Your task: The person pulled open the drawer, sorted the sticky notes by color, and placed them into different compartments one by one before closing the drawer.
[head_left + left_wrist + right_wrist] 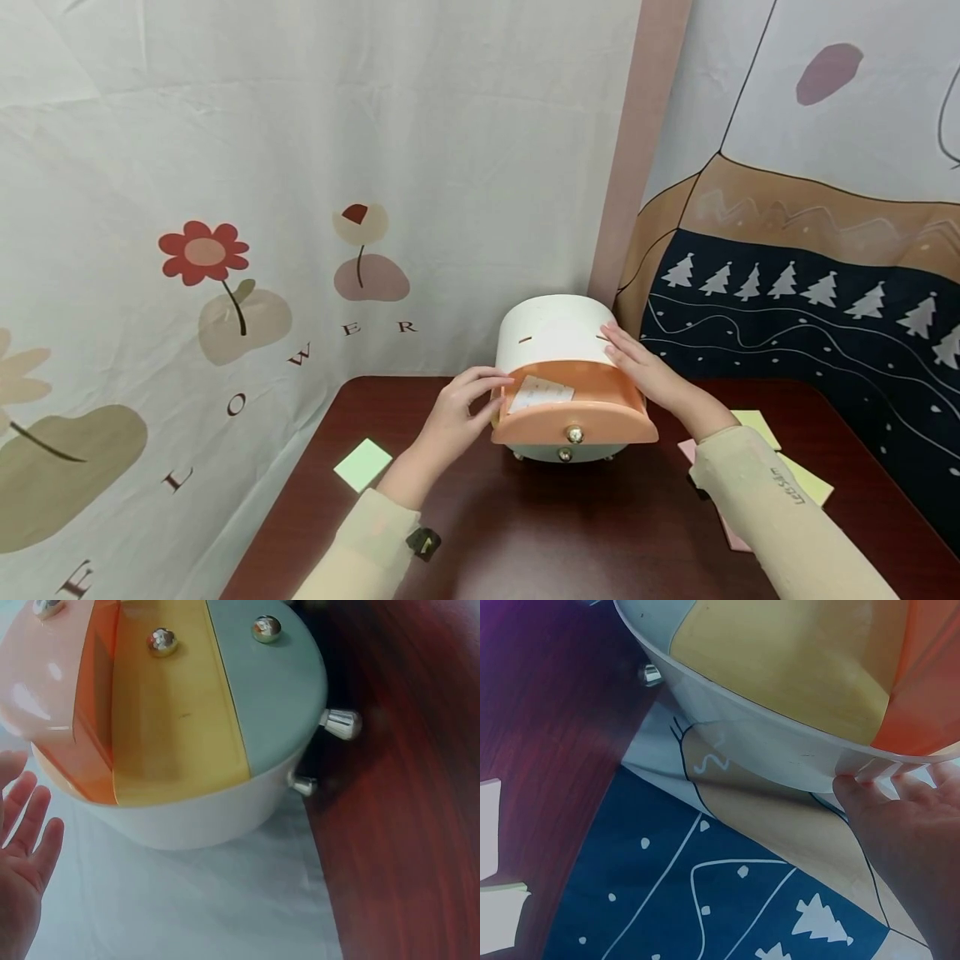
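A small rounded white drawer box (555, 327) stands on short metal feet near the back of the table. Its peach top drawer (615, 427) is pulled out, with a white slip of paper (542, 393) lying inside. Below it, the yellow drawer (180, 720) and green drawer (281, 690) are closed, each with a round metal knob. My left hand (457, 414) is at the left edge of the peach drawer, its fingers loosely bent and spread. With fingers extended, my right hand (648, 371) rests against the box's upper right side.
A light green sticky pad (363, 465) lies on the dark red table (525, 542) at left. Yellow notes (808, 481) and pink notes (737, 540) lie under and beside the right forearm. Printed cloth (465, 167) hangs behind the table.
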`<state>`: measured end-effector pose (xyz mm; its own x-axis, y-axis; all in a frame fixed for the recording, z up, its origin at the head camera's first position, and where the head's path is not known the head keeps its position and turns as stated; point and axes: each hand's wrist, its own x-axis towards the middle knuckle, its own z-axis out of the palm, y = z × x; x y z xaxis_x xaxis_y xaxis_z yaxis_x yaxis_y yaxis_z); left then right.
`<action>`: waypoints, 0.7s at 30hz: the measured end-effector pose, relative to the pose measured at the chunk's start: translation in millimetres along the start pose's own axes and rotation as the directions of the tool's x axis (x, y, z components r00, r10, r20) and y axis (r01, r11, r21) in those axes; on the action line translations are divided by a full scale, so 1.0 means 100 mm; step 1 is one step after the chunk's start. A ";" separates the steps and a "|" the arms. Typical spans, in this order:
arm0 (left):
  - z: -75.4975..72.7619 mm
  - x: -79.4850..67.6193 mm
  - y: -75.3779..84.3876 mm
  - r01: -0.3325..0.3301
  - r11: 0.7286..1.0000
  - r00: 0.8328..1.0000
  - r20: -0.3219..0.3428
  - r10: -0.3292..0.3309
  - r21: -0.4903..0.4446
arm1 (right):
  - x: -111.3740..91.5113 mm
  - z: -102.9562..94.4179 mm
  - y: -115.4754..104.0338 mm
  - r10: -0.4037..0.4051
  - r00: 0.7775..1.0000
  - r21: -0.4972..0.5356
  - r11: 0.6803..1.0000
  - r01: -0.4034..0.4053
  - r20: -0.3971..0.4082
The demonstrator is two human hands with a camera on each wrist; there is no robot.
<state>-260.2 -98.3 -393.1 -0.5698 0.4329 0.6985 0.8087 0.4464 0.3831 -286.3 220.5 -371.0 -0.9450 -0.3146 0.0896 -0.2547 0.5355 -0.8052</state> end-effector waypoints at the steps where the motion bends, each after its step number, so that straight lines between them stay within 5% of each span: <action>1: -0.01 -0.01 -0.01 0.005 1.000 1.000 -0.009 -0.005 -0.003 | 0.00 0.00 0.00 -0.001 1.000 0.001 1.000 0.001 0.000; 21: -0.07 -0.42 -0.27 0.233 0.972 0.967 -0.115 -0.229 0.021 | 0.00 0.01 -0.01 0.001 1.000 0.007 1.000 -0.001 0.002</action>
<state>-256.8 -134.0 -428.5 -0.7191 0.2267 0.6569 0.6506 0.5516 0.5220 -285.7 218.8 -370.9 -0.9448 -0.3158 0.0879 -0.2525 0.5302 -0.8094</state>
